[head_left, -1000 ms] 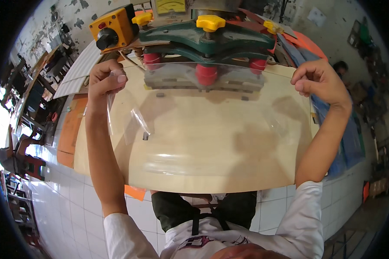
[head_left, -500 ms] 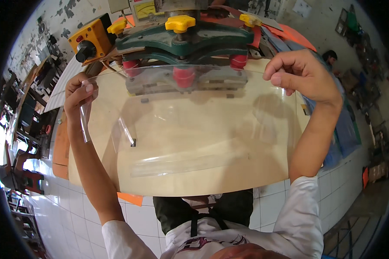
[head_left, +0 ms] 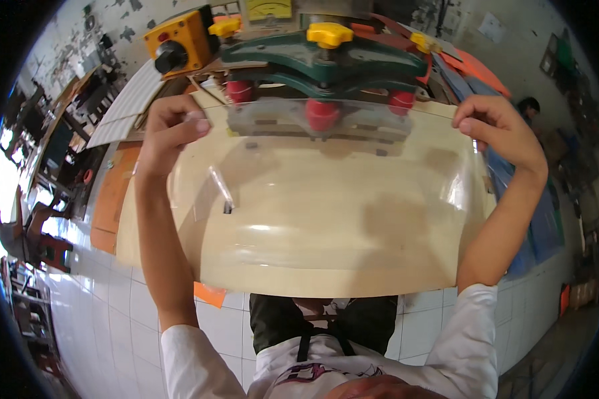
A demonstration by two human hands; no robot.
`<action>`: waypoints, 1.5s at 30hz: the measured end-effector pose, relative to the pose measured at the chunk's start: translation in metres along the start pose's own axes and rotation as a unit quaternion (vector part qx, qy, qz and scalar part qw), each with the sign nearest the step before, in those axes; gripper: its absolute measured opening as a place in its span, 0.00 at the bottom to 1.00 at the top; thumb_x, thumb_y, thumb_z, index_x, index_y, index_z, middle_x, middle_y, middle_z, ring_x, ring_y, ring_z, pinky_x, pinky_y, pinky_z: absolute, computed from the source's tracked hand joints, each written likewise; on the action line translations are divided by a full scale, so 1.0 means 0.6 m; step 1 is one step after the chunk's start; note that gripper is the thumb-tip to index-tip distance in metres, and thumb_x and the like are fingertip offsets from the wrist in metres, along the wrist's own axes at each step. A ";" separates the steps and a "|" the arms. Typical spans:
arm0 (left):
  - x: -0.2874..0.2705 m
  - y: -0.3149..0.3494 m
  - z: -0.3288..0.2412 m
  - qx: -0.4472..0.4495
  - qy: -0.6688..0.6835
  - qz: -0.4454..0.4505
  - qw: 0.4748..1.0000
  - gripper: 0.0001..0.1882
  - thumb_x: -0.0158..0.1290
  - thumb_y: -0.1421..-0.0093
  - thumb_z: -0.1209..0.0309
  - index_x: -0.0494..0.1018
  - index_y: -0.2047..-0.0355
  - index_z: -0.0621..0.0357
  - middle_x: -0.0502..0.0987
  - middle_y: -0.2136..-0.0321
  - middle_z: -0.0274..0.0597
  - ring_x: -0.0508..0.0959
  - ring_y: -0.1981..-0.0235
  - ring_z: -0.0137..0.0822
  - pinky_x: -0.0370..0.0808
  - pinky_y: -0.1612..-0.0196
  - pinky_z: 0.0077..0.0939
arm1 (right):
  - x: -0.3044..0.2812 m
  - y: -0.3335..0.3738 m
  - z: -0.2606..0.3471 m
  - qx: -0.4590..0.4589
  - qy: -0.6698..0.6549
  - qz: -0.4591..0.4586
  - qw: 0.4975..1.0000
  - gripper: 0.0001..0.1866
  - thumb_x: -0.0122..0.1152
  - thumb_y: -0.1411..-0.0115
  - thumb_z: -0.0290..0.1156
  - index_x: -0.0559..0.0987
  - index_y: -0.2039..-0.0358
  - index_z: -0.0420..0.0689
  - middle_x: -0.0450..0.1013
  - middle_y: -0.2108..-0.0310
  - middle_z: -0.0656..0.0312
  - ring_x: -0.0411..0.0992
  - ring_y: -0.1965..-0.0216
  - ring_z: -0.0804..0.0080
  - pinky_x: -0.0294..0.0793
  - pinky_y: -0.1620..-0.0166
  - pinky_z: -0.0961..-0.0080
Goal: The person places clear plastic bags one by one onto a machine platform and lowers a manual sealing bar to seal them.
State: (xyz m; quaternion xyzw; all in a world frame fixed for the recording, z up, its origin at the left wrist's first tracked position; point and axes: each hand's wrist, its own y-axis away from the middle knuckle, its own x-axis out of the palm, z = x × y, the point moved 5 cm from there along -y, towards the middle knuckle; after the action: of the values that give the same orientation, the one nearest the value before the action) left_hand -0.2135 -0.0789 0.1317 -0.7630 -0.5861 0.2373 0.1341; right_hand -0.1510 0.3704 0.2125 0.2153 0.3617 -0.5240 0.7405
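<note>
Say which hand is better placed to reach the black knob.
Probably left: the left hand is nearer the black knob; the right hand is farther across. Both pinch the clear sheet.

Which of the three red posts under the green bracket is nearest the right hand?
The right post, below the right end of the green bracket; the middle post and left post lie farther from the right hand.

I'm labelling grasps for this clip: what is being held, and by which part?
A clear plastic sheet, by its far edge: left hand near one end, right hand near the other.
</note>
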 end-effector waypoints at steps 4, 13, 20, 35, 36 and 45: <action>0.051 0.004 -0.034 -0.033 -0.017 0.048 0.998 0.08 0.64 0.49 0.71 0.76 0.78 0.59 0.67 0.85 0.24 0.61 0.84 0.16 0.54 0.80 0.16 | -0.011 -0.003 -0.020 -0.019 0.005 -0.035 0.999 0.05 0.60 0.38 0.29 0.77 0.66 0.41 0.71 0.72 0.71 0.67 0.69 0.84 0.68 0.64 0.83; 0.083 0.009 -0.040 -0.065 -0.045 0.097 0.992 0.07 0.63 0.45 0.71 0.79 0.74 0.63 0.67 0.86 0.25 0.61 0.82 0.17 0.56 0.78 0.17 | -0.009 -0.022 -0.052 0.011 -0.014 -0.011 1.000 0.06 0.58 0.38 0.29 0.77 0.66 0.39 0.70 0.72 0.70 0.66 0.69 0.83 0.65 0.65 0.83; 0.076 0.008 -0.037 -0.098 -0.035 0.110 0.989 0.13 0.60 0.40 0.64 0.80 0.75 0.62 0.75 0.82 0.30 0.64 0.85 0.18 0.58 0.80 0.16 | -0.008 -0.033 -0.079 0.011 -0.004 0.022 1.000 0.08 0.60 0.38 0.32 0.78 0.67 0.40 0.69 0.75 0.71 0.65 0.74 0.84 0.65 0.71 0.84; 0.352 0.219 -0.221 0.264 -0.078 0.193 0.942 0.14 0.62 0.55 0.70 0.80 0.65 0.56 0.79 0.64 0.39 0.78 0.63 0.41 0.74 0.61 0.33 | 0.038 -0.037 -0.014 -0.002 0.048 0.053 0.997 0.09 0.61 0.39 0.33 0.77 0.73 0.41 0.67 0.80 0.73 0.62 0.79 0.86 0.61 0.76 0.83; 0.407 0.239 -0.236 0.321 -0.053 0.206 0.923 0.14 0.59 0.53 0.67 0.80 0.65 0.57 0.77 0.64 0.39 0.77 0.63 0.39 0.72 0.61 0.33 | 0.046 -0.040 -0.006 -0.008 0.047 0.062 0.997 0.09 0.61 0.39 0.33 0.77 0.73 0.41 0.67 0.80 0.73 0.62 0.79 0.86 0.61 0.76 0.83; 0.756 0.353 -0.332 0.641 0.563 0.277 0.443 0.20 0.48 0.37 0.55 0.76 0.56 0.58 0.75 0.55 0.54 0.75 0.59 0.46 0.70 0.65 0.34 | 0.070 -0.033 0.025 0.000 0.099 0.073 0.992 0.10 0.61 0.39 0.32 0.77 0.72 0.39 0.67 0.80 0.71 0.62 0.79 0.85 0.62 0.75 0.82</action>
State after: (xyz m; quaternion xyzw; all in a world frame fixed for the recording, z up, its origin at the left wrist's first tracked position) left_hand 0.1567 0.3116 0.1061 -0.5479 0.1795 0.0883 0.8123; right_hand -0.1568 0.3268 0.1917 0.2925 0.4163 -0.4446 0.7372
